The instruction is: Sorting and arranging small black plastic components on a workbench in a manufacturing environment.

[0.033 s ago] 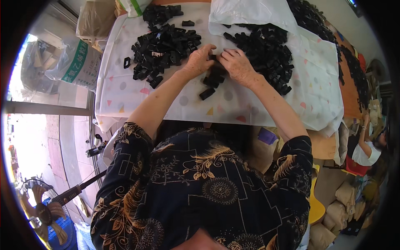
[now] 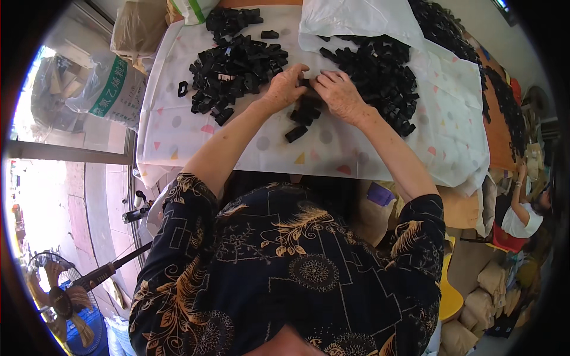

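Black pieces cover much of the desk (image 2: pixel 261 143), and a white bag (image 2: pixel 359 24) lies at its far side. My left hand (image 2: pixel 287 86) and my right hand (image 2: pixel 339 95) come close together on my side of that bag. My left fingers pinch 1 small black piece (image 2: pixel 304 82) between thumb and forefinger; my right fingers curl just beside it, and I cannot tell whether they grip it too.

Against the earlier frame, I find hardly any difference: both my hands keep the same pose, the small black piece stays between them, and the heaps hold their outlines. Only the view itself has slid very slightly.

To the left of the white bag spreads the left heap (image 2: pixel 237 68), with 1 loose piece (image 2: pixel 269 34) nearer the bag than most of it and 1 open-framed piece (image 2: pixel 183 89) farther out. The right heap (image 2: pixel 386 83) begins at the bag's near edge and runs toward me. A small cluster (image 2: pixel 307 111) lies closer to me than the bag, below my fingertips. Well to the bag's right sits a co-worker (image 2: pixel 522 218).
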Motion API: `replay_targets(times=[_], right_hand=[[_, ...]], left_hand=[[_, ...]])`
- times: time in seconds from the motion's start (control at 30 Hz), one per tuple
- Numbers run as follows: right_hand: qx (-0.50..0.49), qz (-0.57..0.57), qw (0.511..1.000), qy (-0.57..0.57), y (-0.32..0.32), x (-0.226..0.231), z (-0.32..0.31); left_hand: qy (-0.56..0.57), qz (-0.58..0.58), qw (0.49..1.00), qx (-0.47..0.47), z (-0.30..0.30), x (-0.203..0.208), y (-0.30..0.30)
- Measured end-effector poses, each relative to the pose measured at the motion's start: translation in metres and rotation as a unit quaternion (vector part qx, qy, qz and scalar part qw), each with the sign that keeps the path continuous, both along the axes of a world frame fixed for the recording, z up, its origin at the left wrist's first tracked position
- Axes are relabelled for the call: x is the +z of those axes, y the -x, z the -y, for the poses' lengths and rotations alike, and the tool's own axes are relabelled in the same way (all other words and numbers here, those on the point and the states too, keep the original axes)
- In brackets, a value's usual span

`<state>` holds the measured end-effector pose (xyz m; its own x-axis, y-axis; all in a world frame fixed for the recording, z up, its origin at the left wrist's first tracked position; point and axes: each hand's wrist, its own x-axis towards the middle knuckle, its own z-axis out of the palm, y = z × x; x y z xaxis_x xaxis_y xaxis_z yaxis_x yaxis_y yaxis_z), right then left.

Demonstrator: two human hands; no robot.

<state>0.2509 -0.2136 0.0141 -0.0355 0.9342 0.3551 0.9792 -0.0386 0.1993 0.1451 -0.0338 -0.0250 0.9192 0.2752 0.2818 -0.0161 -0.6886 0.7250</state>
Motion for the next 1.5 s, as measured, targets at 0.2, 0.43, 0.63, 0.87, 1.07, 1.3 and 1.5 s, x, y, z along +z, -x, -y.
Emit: replay_targets(times=[0.2,0.43,0.63,0.87,1.07,1.3,1.5], right_hand=[[-0.088,-0.069,0.994,0.019,-0.035,0.016,0.025],[-0.188,-0.004,0.979,0.077,-0.069,0.017,0.039],[-0.147,-0.04,0.984,0.087,-0.072,0.015,0.043],[-0.114,-0.238,0.965,0.008,-0.057,0.026,0.041],[-0.064,-0.435,0.887,-0.141,-0.02,0.01,0.007],[-0.043,-0.404,0.904,-0.129,-0.02,-0.007,-0.009],[0.011,-0.294,0.948,-0.123,-0.022,-0.008,-0.012]], left_hand=[[-0.141,0.003,0.99,-0.005,-0.024,0.032,0.009],[-0.396,-0.098,0.91,-0.079,-0.068,0.065,0.007],[-0.451,-0.135,0.875,-0.115,-0.07,0.066,-0.001],[-0.212,-0.098,0.97,-0.061,-0.024,0.054,-0.016],[-0.079,-0.106,0.99,-0.049,-0.005,0.021,-0.029],[-0.051,-0.083,0.993,-0.065,-0.008,0.015,-0.025],[-0.034,-0.067,0.995,-0.069,-0.009,0.01,-0.022]])
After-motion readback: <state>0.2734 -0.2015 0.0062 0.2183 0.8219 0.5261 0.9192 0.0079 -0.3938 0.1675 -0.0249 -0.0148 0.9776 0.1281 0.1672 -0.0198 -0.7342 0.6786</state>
